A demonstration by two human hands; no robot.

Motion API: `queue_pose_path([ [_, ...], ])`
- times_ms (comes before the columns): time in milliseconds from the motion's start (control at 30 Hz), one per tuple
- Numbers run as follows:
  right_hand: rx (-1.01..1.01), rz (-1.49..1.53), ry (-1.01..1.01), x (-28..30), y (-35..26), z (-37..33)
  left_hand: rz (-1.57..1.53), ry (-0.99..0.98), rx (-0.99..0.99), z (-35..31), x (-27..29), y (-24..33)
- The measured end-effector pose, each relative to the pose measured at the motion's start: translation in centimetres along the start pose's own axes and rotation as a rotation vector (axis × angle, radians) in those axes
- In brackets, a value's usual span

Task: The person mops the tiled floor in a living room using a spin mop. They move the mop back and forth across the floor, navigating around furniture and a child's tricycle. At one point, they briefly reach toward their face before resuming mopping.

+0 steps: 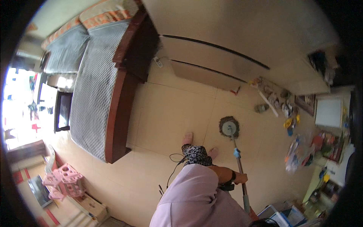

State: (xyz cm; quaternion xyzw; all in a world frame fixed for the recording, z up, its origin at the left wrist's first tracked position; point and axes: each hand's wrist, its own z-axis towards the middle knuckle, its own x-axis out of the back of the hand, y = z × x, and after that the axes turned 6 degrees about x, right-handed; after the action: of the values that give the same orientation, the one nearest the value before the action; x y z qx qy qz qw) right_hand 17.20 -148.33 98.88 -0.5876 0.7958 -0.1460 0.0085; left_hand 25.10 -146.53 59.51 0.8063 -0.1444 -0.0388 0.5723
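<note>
My left hand [240, 178], with a dark band at its wrist, is closed round the handle of a mop [242, 185]. The mop slants away from me to a round head with a pale grey-green disc and dark fringe, which rests on the tiled floor [170, 109]. A blue collar sits partway up the shaft, and a grey-green grip covers the near end. Beside that grip, a bit of my right hand [254, 215] shows at the lower edge; its fingers are hidden. Both pink slippers [188, 138] on my feet stand left of the mop head.
A wooden sofa [119, 113] with grey quilted covers fills the left. Shoes [287, 109] and a small jar [261, 108] lie at the right, near plastic bags [297, 151]. A pink plastic stand [68, 181] is lower left, a blue-white crate [287, 215] lower right. A cable [174, 170] hangs by my legs.
</note>
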Motion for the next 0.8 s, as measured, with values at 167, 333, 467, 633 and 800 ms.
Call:
queue_pose_path([
  [167,0.088,-0.394,-0.269,-4.2,-7.7,3.9,-0.362,0.530,-0.174,-7.8,5.8,-7.6],
  [333,-0.042,-0.111,-0.474,-14.3,-16.2,7.0,0.053,0.628,0.342,-22.7,15.9,-11.8],
  [467,0.024,-0.163,-0.581,-24.0,-21.0,9.1,-1.676,1.101,0.239,-34.3,20.2,-12.8],
  [633,0.142,-0.372,-0.624,-30.7,-26.9,10.4,-2.229,1.336,0.101,-43.1,21.9,-15.3],
  [800,0.015,-0.517,-0.455,-34.7,-33.3,13.0,-2.113,1.457,0.050,-49.8,19.6,-17.1],
])
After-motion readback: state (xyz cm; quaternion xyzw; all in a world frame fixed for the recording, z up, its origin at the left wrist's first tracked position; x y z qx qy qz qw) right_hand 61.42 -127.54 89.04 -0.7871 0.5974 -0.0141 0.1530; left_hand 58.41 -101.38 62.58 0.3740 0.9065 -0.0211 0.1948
